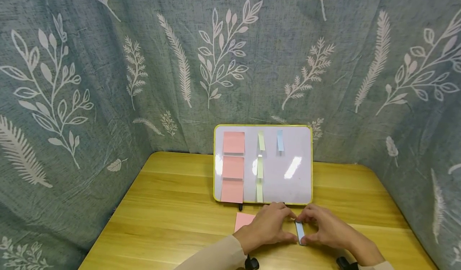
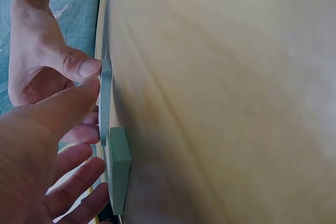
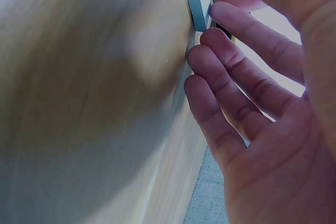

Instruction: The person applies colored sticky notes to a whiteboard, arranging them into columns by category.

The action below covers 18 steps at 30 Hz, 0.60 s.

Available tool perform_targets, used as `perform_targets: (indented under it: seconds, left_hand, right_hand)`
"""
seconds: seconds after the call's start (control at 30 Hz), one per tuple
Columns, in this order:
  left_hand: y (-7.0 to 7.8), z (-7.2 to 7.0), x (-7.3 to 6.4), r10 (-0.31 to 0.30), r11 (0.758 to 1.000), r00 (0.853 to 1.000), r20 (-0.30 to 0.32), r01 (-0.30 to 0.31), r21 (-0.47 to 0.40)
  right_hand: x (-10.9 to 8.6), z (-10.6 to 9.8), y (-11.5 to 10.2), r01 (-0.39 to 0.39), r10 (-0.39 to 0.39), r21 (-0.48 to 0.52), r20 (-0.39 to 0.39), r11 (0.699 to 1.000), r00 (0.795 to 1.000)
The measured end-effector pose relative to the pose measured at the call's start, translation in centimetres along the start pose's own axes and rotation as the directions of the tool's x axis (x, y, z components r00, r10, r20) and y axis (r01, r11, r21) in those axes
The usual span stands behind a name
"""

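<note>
A slim pad of blue sticky notes (image 1: 300,233) lies lengthwise between my two hands over the table. My right hand (image 1: 325,226) pinches it by its ends, thumb at the near end and forefinger at the far end. From the other side comes my left hand (image 1: 268,224), its thumb tip right at the pad's near end and its fingers loosely bent. Those fingers are close to a green sticky-note pad (image 2: 118,171), which the left hand hides in the head view. A pink pad (image 1: 243,220) shows partly beside the left hand.
A yellow-rimmed whiteboard (image 1: 295,190) stands behind the hands, bearing pink notes (image 1: 233,167), green strips (image 1: 260,167) and one blue strip (image 1: 280,141). Patterned curtains (image 1: 173,114) enclose the wooden table (image 1: 162,222) at the back and sides.
</note>
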State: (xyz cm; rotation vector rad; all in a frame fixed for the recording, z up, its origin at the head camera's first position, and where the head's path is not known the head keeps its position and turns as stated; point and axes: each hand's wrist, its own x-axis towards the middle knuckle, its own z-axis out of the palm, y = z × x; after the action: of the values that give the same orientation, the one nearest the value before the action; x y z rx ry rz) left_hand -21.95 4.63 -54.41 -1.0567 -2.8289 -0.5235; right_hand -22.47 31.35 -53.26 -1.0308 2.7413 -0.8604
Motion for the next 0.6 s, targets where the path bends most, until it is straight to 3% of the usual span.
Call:
perform_targets:
  seconds: [0.2,0.6]
  left_hand:
    - [0.20,0.04,-0.02,-0.027,1.000,1.000,0.008,0.027,-0.005]
    - [0.42,0.89,0.05,-0.046,0.999,0.998,-0.031,0.046,0.015]
  right_hand:
    - [0.06,-0.04,-0.24,-0.003,0.003,0.006,0.001,1.000,1.000]
    - [-0.03,0.32,-0.07,0.066,-0.066,0.007,-0.041,0.998,0.997]
